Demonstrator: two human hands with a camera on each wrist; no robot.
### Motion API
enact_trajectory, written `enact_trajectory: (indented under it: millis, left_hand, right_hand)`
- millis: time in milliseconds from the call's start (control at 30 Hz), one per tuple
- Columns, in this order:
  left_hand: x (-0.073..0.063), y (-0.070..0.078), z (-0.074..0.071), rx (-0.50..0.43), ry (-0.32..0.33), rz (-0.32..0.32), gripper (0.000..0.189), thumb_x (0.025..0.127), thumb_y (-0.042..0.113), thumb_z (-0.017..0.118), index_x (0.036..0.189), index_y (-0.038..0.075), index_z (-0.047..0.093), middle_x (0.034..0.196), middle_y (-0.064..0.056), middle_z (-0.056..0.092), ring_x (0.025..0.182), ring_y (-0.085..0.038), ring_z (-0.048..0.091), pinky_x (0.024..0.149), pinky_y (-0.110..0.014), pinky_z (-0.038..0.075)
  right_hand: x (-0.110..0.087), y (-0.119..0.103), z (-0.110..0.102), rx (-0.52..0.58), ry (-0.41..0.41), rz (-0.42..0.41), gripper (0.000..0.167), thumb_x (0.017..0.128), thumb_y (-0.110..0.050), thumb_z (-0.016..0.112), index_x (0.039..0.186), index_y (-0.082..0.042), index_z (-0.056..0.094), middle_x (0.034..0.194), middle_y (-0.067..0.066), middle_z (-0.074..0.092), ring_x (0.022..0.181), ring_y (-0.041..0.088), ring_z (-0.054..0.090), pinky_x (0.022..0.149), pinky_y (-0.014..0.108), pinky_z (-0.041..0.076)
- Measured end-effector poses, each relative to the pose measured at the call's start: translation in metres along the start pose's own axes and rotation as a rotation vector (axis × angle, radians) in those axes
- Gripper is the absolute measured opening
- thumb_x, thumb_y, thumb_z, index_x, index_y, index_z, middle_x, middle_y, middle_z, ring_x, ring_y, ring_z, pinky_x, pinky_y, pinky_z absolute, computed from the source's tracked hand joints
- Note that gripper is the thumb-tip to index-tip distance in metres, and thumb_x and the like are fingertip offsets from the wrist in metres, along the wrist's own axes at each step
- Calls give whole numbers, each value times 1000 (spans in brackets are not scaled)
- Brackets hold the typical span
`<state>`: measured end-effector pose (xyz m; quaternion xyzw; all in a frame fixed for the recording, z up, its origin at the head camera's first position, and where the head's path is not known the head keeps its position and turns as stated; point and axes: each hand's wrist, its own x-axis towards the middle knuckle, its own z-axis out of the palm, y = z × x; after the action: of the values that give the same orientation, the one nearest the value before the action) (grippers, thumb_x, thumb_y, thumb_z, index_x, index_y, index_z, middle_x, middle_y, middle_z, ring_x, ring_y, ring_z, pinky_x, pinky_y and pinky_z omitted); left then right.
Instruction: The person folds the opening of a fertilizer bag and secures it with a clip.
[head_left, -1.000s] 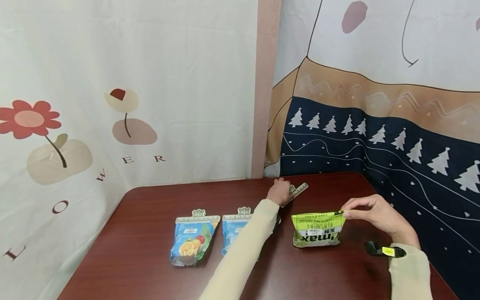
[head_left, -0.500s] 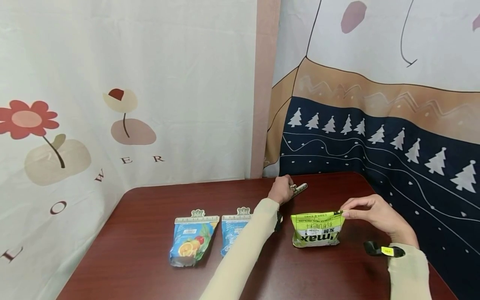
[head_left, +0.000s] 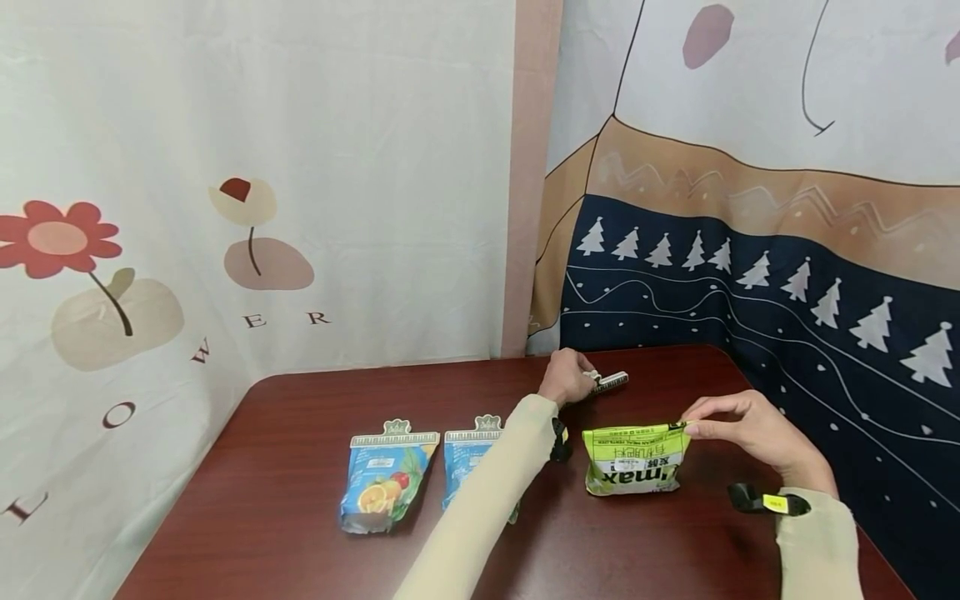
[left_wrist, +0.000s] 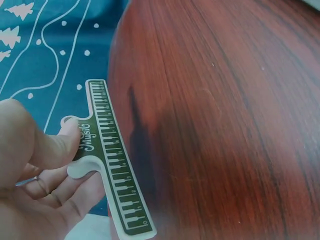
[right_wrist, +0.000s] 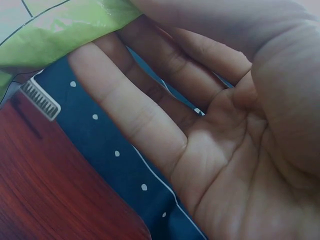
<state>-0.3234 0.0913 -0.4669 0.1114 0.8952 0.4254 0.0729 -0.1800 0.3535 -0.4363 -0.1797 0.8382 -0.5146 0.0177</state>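
Observation:
My left hand (head_left: pixel 566 377) reaches to the far side of the table and pinches a piano-key clip (head_left: pixel 611 382) by its handle. In the left wrist view the thumb presses the handle marked "Music", and the clip's long bar (left_wrist: pixel 117 160) is held above the wood. To the right, my right hand (head_left: pixel 757 429) pinches the top right corner of a lime-green fertilizer bag (head_left: pixel 633 462) between thumb and fingers. The bag stands with its print upside down. In the right wrist view only part of the green bag (right_wrist: pixel 75 30) shows.
A blue fruit-print bag (head_left: pixel 386 483) with a clip (head_left: pixel 396 433) along its top lies at left. Beside it, a second blue bag (head_left: pixel 457 462) with a clip is partly covered by my left sleeve (head_left: pixel 480 500). Curtains hang behind the dark red table (head_left: pixel 285 467).
The clip in my left hand has turned towards level and shifted slightly right. My right hand and the green bag have stayed in place.

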Motion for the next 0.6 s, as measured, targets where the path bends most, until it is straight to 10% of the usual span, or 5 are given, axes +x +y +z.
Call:
enact_trajectory:
  millis: [600]
  left_hand:
    - [-15, 7, -15, 40, 63, 56, 13, 85, 2, 74, 81, 15, 78, 92, 0, 66, 80, -11, 57, 68, -26, 53]
  right_hand:
    - [0, 4, -1, 14, -10, 30, 13, 94, -6, 73, 103, 2, 77, 101, -4, 77, 93, 11, 68, 78, 31, 60]
